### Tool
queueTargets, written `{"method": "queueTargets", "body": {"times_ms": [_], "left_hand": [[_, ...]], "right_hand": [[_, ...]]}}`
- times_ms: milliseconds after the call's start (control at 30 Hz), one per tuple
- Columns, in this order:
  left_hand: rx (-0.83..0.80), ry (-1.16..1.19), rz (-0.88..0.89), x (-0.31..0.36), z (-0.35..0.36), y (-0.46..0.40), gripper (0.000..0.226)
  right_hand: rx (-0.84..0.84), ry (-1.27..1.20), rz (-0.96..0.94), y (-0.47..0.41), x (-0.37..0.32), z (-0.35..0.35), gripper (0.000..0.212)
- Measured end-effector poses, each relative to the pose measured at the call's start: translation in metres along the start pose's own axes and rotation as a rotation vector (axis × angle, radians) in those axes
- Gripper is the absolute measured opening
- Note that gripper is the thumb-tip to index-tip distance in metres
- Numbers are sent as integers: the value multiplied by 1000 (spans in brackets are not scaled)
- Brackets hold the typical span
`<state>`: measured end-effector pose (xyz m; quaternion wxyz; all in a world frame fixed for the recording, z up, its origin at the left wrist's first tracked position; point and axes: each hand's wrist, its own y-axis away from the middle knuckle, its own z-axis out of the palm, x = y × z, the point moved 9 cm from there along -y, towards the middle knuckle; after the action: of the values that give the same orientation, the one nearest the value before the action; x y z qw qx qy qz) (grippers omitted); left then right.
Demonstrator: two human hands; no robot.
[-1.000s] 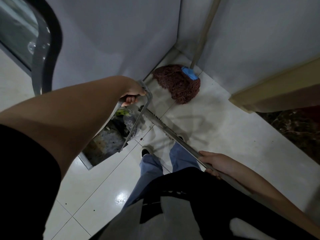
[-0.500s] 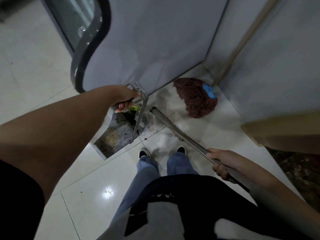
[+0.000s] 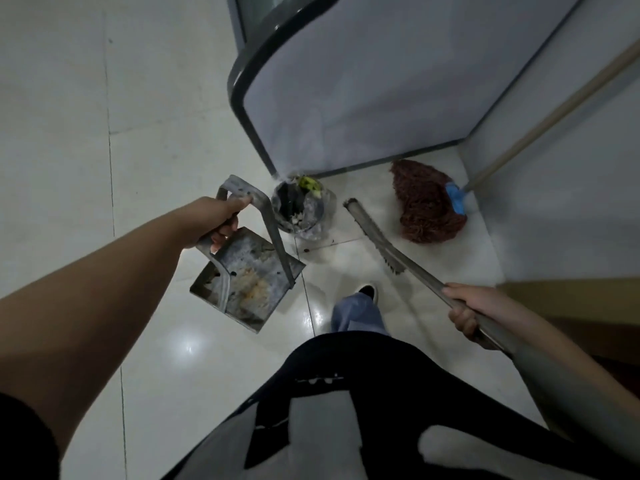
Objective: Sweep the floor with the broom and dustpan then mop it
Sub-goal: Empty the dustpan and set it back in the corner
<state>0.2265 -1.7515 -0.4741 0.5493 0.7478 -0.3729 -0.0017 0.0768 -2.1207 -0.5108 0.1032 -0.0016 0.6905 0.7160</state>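
My left hand [image 3: 218, 216] grips the bent metal handle of a worn, stained metal dustpan [image 3: 247, 282], which hangs above the white tiled floor [image 3: 156, 150]. My right hand [image 3: 467, 306] holds the grey metal broom handle [image 3: 381, 242]; the handle slants up to the left and ends near the bin. The broom's head is out of view. A dark red string mop [image 3: 427, 202] with a blue collar and a pale wooden stick lies in the corner at the right.
A small bin lined with clear plastic [image 3: 301, 209], holding rubbish, stands on the floor just beyond the dustpan, against a grey cabinet with a dark rounded edge [image 3: 346, 98]. My foot [image 3: 367, 292] is below the bin. A brown ledge [image 3: 571, 292] juts in at the right.
My left hand has drawn the dustpan back to the left, away from the bin, which now shows in full. The view has swung, so the mop sits further right.
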Motion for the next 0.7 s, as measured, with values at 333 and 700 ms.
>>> {"method": "queueTargets", "body": {"times_ms": [333,700], "left_hand": [[-8,153,-116,-166,47,45,48],[73,550,-369,-229,123,-14,55]], "right_hand": [[97,183,26,-3,43,32,30],[203,475,-40,-120,-20,67,34]]}}
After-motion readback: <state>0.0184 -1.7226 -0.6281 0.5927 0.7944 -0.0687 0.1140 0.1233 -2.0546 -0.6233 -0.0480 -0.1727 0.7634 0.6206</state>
